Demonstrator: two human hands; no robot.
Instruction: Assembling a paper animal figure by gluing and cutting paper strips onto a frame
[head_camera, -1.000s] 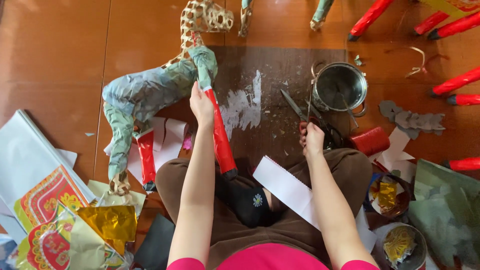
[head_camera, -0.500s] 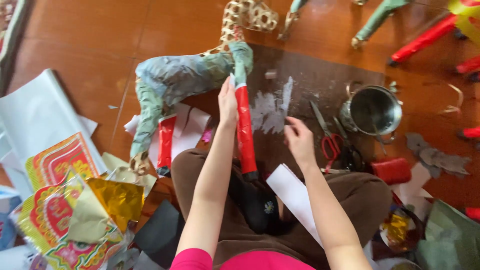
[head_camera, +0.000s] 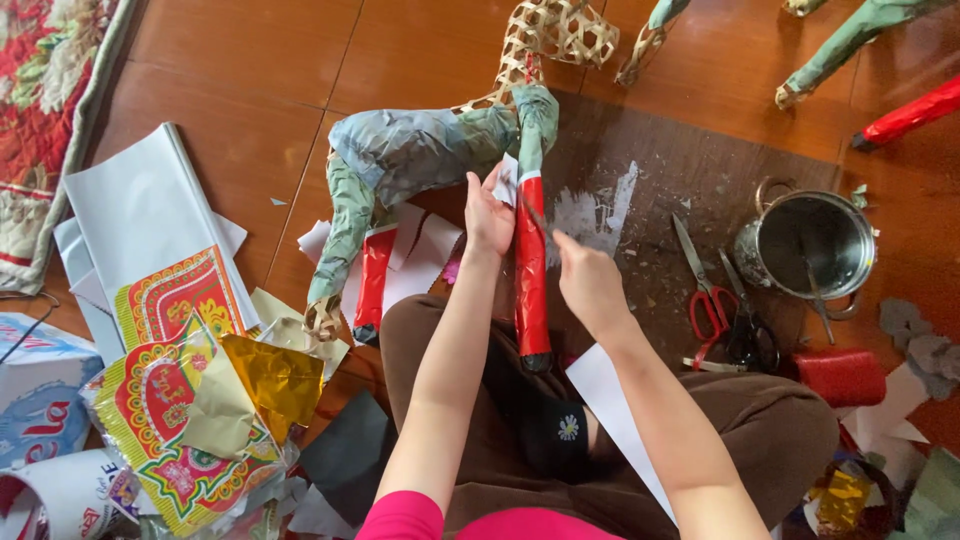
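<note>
Head view: left fingers (head_camera: 487, 195) curled around red leg (head_camera: 530, 270), right fingers (head_camera: 572, 248) perhaps pinching.

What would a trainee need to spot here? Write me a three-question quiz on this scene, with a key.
1. True or false: the left hand touches the red-wrapped leg of the woven animal figure.
2. Which lies beside the metal pot: A) a hammer, B) scissors, C) a phone?
3. Fill in: the right hand holds a thin ____ toward the white strip on the leg.

Key
1. True; it steadies the leg near the top.
2. B, two pairs, on the dark mat.
3. Stick or brush; it is too thin to tell which.
</note>
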